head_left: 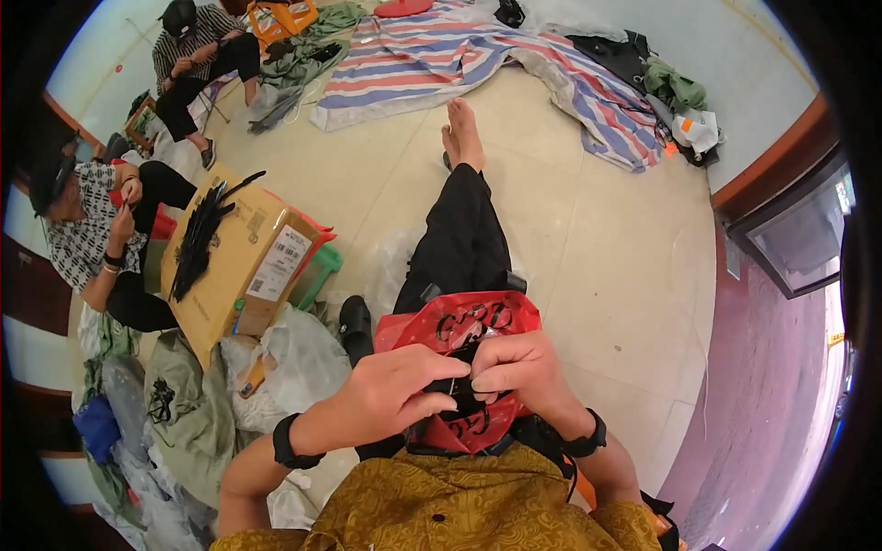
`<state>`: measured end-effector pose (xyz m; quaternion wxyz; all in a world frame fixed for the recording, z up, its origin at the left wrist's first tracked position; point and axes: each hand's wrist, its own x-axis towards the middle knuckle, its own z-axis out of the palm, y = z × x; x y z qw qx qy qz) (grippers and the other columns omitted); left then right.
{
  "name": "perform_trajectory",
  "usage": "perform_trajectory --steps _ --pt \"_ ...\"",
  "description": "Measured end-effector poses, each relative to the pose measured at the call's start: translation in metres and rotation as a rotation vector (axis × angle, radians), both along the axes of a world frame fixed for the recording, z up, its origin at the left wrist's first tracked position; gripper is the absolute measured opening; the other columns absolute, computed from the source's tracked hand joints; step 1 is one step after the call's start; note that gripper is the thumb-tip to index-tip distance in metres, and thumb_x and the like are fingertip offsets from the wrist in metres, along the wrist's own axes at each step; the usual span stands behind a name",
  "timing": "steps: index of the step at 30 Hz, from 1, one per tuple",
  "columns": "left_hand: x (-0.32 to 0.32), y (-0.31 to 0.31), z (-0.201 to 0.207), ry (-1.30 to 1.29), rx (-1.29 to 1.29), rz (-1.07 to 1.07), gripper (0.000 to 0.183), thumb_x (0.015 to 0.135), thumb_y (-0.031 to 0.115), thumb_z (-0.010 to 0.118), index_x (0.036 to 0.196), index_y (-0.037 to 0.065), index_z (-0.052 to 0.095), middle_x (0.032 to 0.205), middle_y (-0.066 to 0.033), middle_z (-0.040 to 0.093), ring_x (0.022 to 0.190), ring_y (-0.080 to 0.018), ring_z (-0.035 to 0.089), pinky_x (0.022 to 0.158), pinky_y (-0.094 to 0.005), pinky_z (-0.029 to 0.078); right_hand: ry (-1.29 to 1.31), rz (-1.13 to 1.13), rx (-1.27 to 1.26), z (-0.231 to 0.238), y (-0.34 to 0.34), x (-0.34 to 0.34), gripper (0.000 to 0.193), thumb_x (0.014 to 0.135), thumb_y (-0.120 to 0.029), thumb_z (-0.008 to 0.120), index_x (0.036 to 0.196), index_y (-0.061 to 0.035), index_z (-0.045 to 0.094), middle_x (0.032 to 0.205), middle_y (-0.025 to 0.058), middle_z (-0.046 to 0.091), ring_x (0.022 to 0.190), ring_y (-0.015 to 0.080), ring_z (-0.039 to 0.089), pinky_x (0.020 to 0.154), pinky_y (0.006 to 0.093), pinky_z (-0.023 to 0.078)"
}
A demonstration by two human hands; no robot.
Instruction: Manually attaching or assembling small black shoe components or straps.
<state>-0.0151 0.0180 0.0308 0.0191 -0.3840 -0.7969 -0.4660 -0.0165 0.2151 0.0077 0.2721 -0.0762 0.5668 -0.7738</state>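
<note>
Workpiece [462, 389], small, black: directly between left hand [390, 390] and right hand [524, 372], both pinching it, neither nearer; long axis unclear; red bag [418, 326] beneath

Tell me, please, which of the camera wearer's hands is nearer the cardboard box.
Left: the left hand is below and right of the cardboard box in the picture; the right hand sits farther right.

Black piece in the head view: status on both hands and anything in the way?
Left hand, right hand pinching black piece. Held over red plastic bag. Fingers partly hide the piece.
</note>
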Motion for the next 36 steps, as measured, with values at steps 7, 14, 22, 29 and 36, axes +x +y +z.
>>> perform_trajectory --steps 7,14,22,29,36 --pt "0.003 -0.003 -0.002 0.005 -0.050 0.042 0.031 0.066 0.008 0.069 0.094 0.002 0.057 0.083 -0.0097 0.059 0.072 -0.0243 0.058 0.061 -0.0299 0.047 0.129 0.119 0.144 0.004 -0.001 -0.002 0.011 0.071 -0.006 0.062 0.065 0.0017 0.059 0.057 0.0012 0.054 0.051 0.0049 0.048 0.046 0.0197 0.037" --pt "-0.004 0.001 -0.002 0.309 -0.130 0.048 0.028 0.059 0.005 0.065 0.086 0.001 0.059 0.076 -0.0075 0.057 0.072 -0.0233 0.057 0.061 -0.0306 0.049 0.019 0.176 0.157 0.000 0.003 -0.006 0.015 0.070 -0.009 0.064 0.061 0.0007 0.056 0.054 0.0000 0.051 0.049 0.0041 0.044 0.044 0.0206 0.032" --pt "-0.007 -0.006 -0.008 0.476 -0.231 0.077 0.026 0.056 0.002 0.059 0.081 0.000 0.060 0.071 -0.0070 0.054 0.067 -0.0224 0.055 0.059 -0.0292 0.049 0.012 0.153 0.114 0.004 0.010 -0.004 0.015 0.070 -0.007 0.063 0.060 0.0010 0.055 0.053 -0.0008 0.050 0.049 0.0030 0.044 0.042 0.0202 0.031" --pt "-0.002 0.002 0.006 0.262 -0.273 0.135 0.041 0.061 0.014 0.068 0.096 -0.001 0.055 0.096 -0.0124 0.053 0.093 -0.0311 0.052 0.079 -0.0385 0.044 0.601 -0.079 0.509 -0.019 0.006 -0.003 0.018 0.065 -0.012 0.065 0.059 -0.0010 0.052 0.053 0.0079 0.050 0.045 0.0168 0.046 0.043 0.0262 0.034" --pt "-0.005 0.019 -0.016 0.348 -0.121 -0.070 0.026 0.062 0.009 0.068 0.079 0.001 0.051 0.086 -0.0123 0.053 0.075 -0.0269 0.056 0.066 -0.0326 0.048 0.351 0.016 0.331 -0.002 0.010 0.002 0.015 0.067 -0.007 0.064 0.062 0.0012 0.053 0.056 0.0050 0.048 0.048 0.0116 0.043 0.045 0.0254 0.033"
